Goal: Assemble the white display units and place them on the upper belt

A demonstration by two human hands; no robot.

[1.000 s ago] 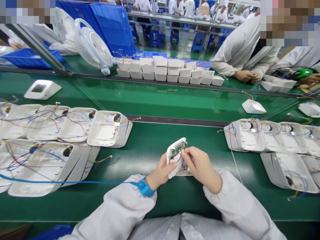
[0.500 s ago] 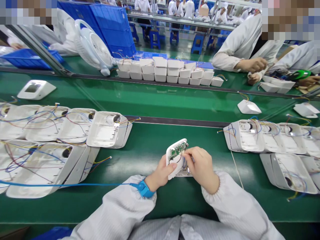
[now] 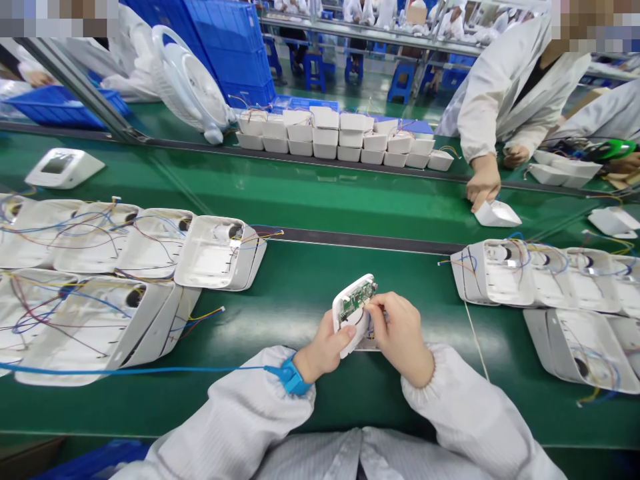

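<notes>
My left hand (image 3: 330,340) grips a white plastic cover (image 3: 345,337) by its left edge, thumb on the inner face. The cover is tilted up, and a green circuit board (image 3: 358,300) is fixed inside its upper part. My right hand (image 3: 400,333) is closed in a pinch at the board's lower right edge. What sits between those fingertips is too small and covered to make out. Below the cover, partly hidden by both hands, lies a pale housing (image 3: 369,344) with some wires. A blue wrist strap (image 3: 293,377) with a cord is on my left wrist.
Open white housings (image 3: 210,257) with loose wires stand in rows at left, and more housings (image 3: 505,273) at right. Across the belt, a co-worker's hand (image 3: 484,183) touches a white housing (image 3: 499,214). A fan (image 3: 187,83) and stacked white housings (image 3: 325,137) stand at the back.
The co-worker across the belt has reached down and forward to a white housing. My hands keep their hold on the cover with hardly any movement; the view has shifted slightly.
</notes>
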